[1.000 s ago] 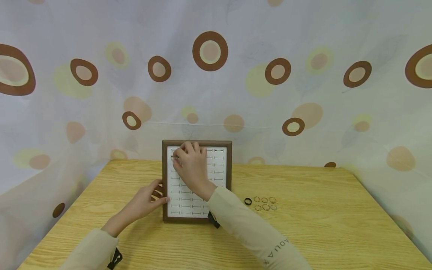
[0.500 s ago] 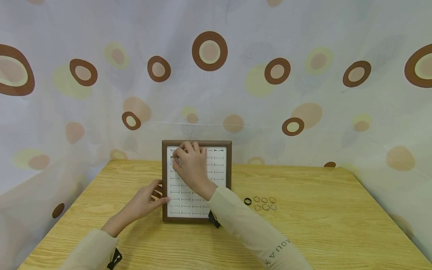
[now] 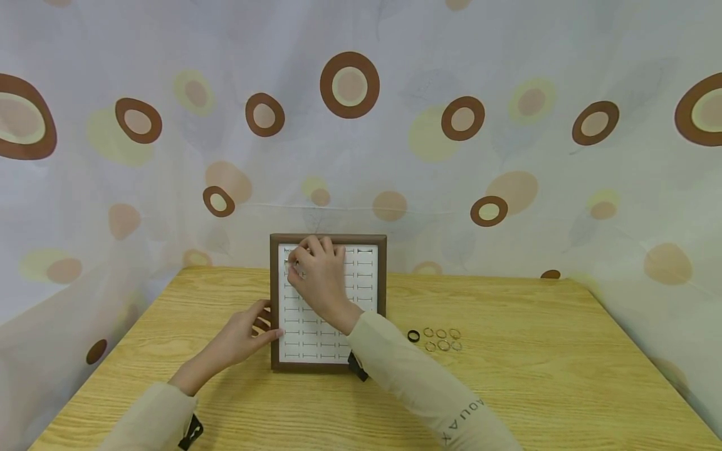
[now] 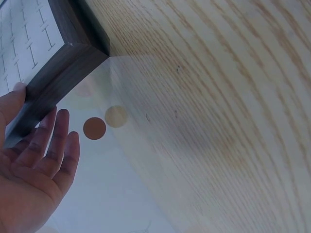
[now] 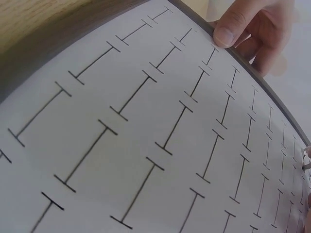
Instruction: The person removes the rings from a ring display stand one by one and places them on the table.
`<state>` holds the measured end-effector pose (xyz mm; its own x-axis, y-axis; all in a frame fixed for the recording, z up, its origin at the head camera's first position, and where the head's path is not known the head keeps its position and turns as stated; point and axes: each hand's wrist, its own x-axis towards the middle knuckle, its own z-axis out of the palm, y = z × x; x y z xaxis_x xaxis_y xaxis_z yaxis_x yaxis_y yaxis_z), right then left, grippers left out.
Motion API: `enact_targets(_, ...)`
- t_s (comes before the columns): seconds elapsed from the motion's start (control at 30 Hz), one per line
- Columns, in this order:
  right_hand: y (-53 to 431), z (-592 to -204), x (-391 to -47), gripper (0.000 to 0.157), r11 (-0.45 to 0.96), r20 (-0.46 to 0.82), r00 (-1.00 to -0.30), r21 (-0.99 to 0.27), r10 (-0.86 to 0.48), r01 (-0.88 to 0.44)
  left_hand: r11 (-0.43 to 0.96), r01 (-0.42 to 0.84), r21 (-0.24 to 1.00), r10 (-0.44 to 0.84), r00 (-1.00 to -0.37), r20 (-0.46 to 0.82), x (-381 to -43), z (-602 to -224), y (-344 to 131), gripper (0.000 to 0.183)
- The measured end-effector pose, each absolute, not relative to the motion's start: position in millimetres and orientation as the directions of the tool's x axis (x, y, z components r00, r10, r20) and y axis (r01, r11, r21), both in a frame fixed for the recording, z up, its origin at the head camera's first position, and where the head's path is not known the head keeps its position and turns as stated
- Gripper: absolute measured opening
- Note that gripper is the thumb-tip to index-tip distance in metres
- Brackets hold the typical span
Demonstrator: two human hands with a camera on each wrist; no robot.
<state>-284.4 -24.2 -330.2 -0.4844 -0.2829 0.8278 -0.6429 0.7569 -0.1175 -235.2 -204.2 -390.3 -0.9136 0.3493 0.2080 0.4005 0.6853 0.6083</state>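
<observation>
A ring display tray (image 3: 292,351) with a dark wood frame and white slotted insert stands upright on the table. My left hand (image 3: 244,333) grips its left side, the thumb on the front of the frame and the other fingers beside and behind it. The left wrist view shows this hand (image 4: 36,174) at the dark frame (image 4: 73,63). At the upper left slots, my right hand (image 3: 324,275) pinches a small ring with thumb and fingertips. That silvery ring (image 5: 306,165) shows only partly at the edge of the right wrist view. The hand covers part of the insert.
Right of the tray, a black ring (image 3: 413,336) and several thin metal rings (image 3: 444,345) lie in two rows on the wooden table (image 3: 541,369). A patterned curtain (image 3: 417,75) hangs behind the table and at both sides.
Both hands stay in nearly the same place, the right at the upper left slots. The head view has shifted very slightly.
</observation>
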Motion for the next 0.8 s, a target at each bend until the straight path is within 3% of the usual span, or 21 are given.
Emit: enact_targets(0.8, -23.9, -334.8, -287.0, 0.007, 0.69, 0.885, -0.394, -0.123, -0.249, -0.713, 0.682, 0.402, 0.61, 0.353, -0.912, 0.207, -235.8, -390.2, -204.3, 0.051)
